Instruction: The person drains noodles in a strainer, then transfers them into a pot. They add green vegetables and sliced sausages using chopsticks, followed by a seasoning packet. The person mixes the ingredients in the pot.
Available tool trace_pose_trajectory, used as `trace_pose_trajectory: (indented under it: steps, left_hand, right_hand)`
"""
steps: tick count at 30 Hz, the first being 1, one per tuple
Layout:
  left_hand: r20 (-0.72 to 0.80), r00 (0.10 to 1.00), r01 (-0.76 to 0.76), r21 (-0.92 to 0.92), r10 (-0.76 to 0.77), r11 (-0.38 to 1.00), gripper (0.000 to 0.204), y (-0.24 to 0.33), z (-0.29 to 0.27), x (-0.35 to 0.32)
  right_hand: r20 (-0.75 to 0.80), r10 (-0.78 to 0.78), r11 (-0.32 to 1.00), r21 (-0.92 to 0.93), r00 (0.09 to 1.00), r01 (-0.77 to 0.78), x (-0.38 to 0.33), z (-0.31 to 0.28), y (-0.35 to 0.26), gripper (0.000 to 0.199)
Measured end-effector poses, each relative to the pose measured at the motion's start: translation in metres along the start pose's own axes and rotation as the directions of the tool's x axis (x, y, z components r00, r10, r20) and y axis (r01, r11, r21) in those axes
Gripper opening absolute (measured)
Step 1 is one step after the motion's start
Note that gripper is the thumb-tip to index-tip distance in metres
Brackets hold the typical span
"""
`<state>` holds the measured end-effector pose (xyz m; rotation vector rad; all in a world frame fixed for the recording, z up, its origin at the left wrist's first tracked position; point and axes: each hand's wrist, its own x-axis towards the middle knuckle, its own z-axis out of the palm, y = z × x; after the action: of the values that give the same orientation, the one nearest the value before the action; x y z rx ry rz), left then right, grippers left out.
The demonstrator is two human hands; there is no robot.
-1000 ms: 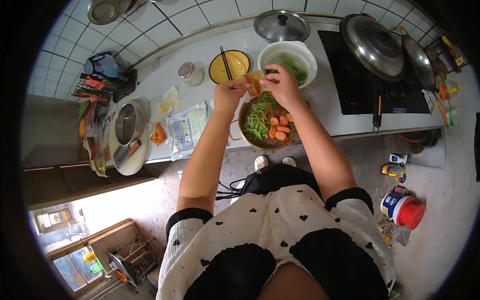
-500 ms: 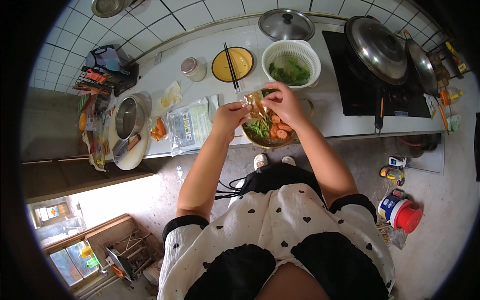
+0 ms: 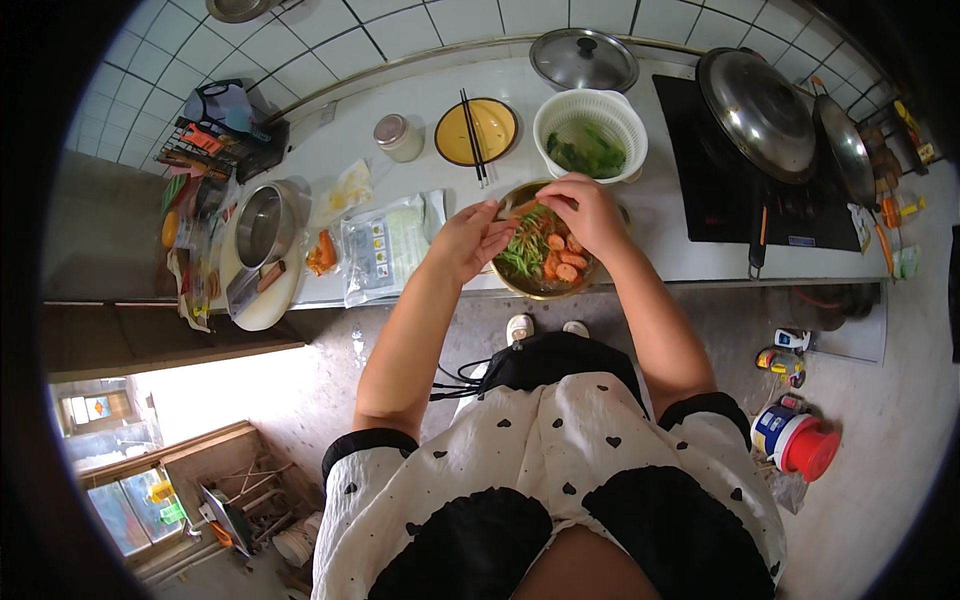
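Observation:
A metal bowl at the counter's front edge holds green vegetable strips and orange sausage slices. My right hand hovers over the bowl, its fingers pinched on an orange piece. My left hand is at the bowl's left rim, fingers apart, almost touching that piece. A white colander with leafy greens stands just behind the bowl. To its left is a yellow bowl with black chopsticks laid across it.
A steel lid lies at the back. A lidded wok sits on the black cooktop at right. Left of the bowl lie a plastic packet, a small jar, and a steel pot. A red-capped container stands on the floor.
Both hands dropped from above the bowl's far rim to just over the bowl. The view shifted slightly. The right hand still pinches an orange piece.

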<state>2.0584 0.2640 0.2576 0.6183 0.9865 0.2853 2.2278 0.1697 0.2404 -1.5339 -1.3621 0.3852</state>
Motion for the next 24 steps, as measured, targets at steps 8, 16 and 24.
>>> trace_pose_trajectory:
  steps: [8,16,24]
  left_hand:
    - [0.048,0.714,-0.586,0.589,0.699,0.557,0.027,-0.026,-0.050,-0.025]
    - [-0.184,0.652,-0.492,0.635,0.736,0.595,0.012,-0.029,-0.106,-0.049]
    - [-0.571,0.404,-0.678,0.337,0.714,0.653,0.013,-0.032,-0.277,-0.032]
  right_hand:
    - [0.118,0.102,0.990,0.084,0.988,-0.112,0.001,0.036,-0.023,0.011]
    - [0.282,0.059,0.984,0.143,0.958,-0.103,0.001,0.095,-0.044,0.022]
    - [0.175,0.170,0.952,0.227,0.970,-0.207,-0.028,0.067,-0.028,0.029]
